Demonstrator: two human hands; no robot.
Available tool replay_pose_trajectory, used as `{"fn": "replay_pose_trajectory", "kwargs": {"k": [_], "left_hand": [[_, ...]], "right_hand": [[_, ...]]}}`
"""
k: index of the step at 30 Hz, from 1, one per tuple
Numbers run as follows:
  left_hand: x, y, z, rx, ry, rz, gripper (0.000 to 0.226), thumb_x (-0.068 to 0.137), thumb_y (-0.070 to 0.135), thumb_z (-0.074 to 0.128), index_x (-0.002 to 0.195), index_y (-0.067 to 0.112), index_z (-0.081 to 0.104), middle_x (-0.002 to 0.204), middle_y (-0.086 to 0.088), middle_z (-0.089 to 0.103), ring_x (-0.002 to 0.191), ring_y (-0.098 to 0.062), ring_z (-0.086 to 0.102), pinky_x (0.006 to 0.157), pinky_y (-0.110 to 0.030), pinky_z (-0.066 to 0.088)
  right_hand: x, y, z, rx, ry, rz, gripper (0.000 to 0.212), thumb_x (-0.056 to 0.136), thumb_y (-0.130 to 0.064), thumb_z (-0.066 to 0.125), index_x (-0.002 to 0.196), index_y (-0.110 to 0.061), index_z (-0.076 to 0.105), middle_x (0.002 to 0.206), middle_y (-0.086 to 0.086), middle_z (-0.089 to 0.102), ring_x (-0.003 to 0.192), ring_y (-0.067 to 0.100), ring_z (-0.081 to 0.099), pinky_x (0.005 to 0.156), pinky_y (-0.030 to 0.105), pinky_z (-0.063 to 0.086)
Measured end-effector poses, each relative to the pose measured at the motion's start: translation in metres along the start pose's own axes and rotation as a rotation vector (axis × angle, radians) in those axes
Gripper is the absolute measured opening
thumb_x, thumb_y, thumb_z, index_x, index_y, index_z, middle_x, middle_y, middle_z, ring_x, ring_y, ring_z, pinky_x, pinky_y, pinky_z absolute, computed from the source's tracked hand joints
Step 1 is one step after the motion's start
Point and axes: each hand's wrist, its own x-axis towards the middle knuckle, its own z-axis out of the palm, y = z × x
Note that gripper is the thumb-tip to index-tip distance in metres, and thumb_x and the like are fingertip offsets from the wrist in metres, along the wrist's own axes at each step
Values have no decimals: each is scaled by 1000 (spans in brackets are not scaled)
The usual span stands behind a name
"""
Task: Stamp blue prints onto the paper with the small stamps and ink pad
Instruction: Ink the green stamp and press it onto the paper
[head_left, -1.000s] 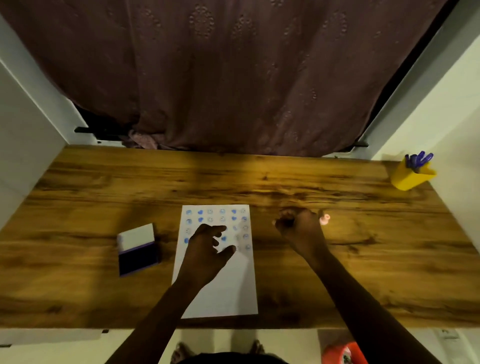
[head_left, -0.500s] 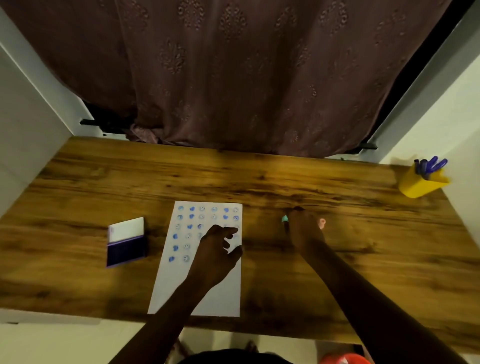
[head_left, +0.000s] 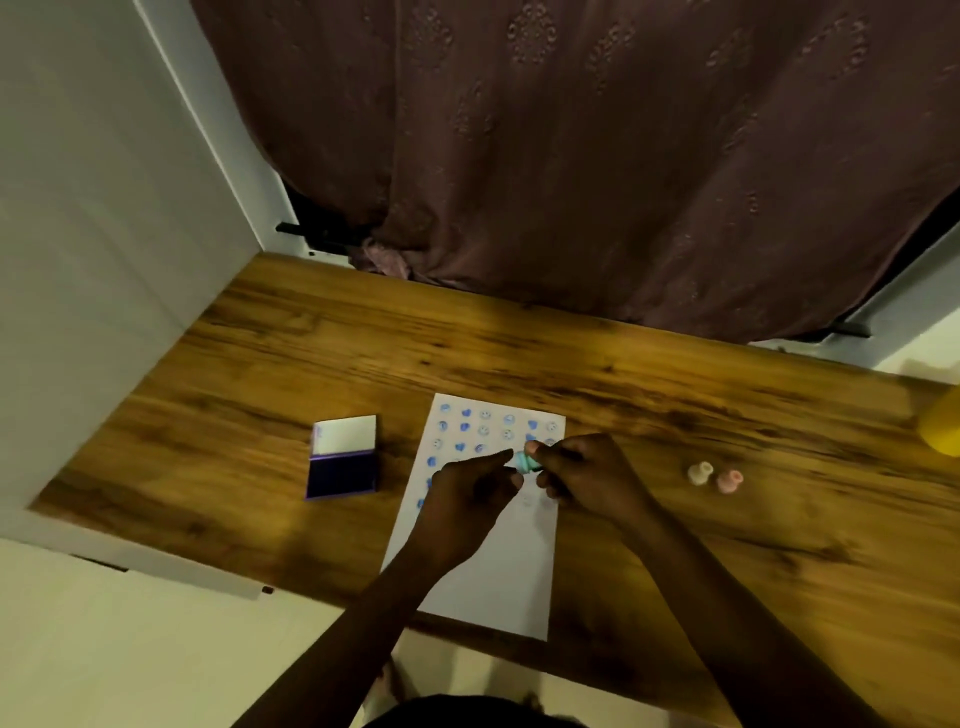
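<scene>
1. Over the stamped paper (head_left: 493, 561), both hands meet on a small teal stamp (head_left: 522, 461).
2. Right hand (head_left: 584, 475) pinches it; left hand (head_left: 467, 493) touches its other end with narrow fingertips.
3. Left of the grip lies the open ink pad (head_left: 343, 457).
4. Right of it stand a cream stamp (head_left: 699, 473) and a pink stamp (head_left: 729, 480).
</scene>
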Motion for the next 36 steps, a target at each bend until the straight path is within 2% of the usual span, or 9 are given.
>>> {"fn": "replay_pose_trajectory", "kwargs": {"k": [3,9,11,14,18,21,24,28,36], "left_hand": [[-7,-9,-24,-250,41,-67,42,95,10,71,131,30,60,127,-12,73,109,-29,75,95,-48,62],[-15,-29,-77,-279,76,-79,21,86,41,74,100,57,76,96,23,82,91,-10,80,76,-23,64],[-18,-37,-94,-299,106,-81,15,87,40,76,94,52,79,92,17,83,87,-11,80,72,-19,62],[-24,-52,-124,-389,183,-113,14,84,30,79,95,38,79,96,4,83,94,-17,80,74,-22,63],[-34,-72,-165,-306,257,-118,16,89,33,74,100,43,80,99,12,83,98,-8,79,75,-16,60],[-41,-89,-189,-263,331,-182,12,92,34,75,102,32,82,97,9,84,92,-9,80,76,-26,63],[-46,-101,-207,-258,385,-229,7,93,26,76,92,23,82,89,3,84,82,-12,80,74,-35,64],[-51,-110,-221,-280,412,-260,13,93,25,77,83,18,81,80,-6,81,78,-23,78,71,-41,60],[-47,-126,-231,-333,381,-277,4,92,18,78,92,17,82,88,-3,83,85,-23,79,75,-44,62]], "right_hand": [[-1,-14,25,55,-73,17,30,91,-45,72,93,-16,76,79,8,80,59,11,71,58,23,59],[2,-39,68,56,-204,-46,18,90,-42,75,92,-24,76,81,-1,80,70,12,76,63,17,57],[5,-48,78,41,-253,-114,12,89,-33,78,96,-24,80,86,-2,81,79,15,77,69,20,61],[11,-65,100,-36,-254,-222,25,87,-22,81,112,-21,80,96,-4,81,87,13,77,76,22,63],[22,-80,136,-251,-197,-358,33,86,-24,81,117,-13,76,110,0,78,98,11,74,84,25,62],[27,-83,162,-440,-169,-423,33,88,-31,79,115,-12,73,110,2,77,99,13,72,78,18,56],[33,-82,189,-630,-188,-482,31,94,-31,72,116,-10,70,116,9,74,108,23,71,87,32,60],[40,-77,213,-915,-191,-468,34,102,-36,59,127,-13,63,128,9,67,118,23,64,95,31,56],[42,-65,233,-1138,-231,-367,36,105,-21,49,138,-10,54,144,18,54,134,36,54,114,42,42]]}}
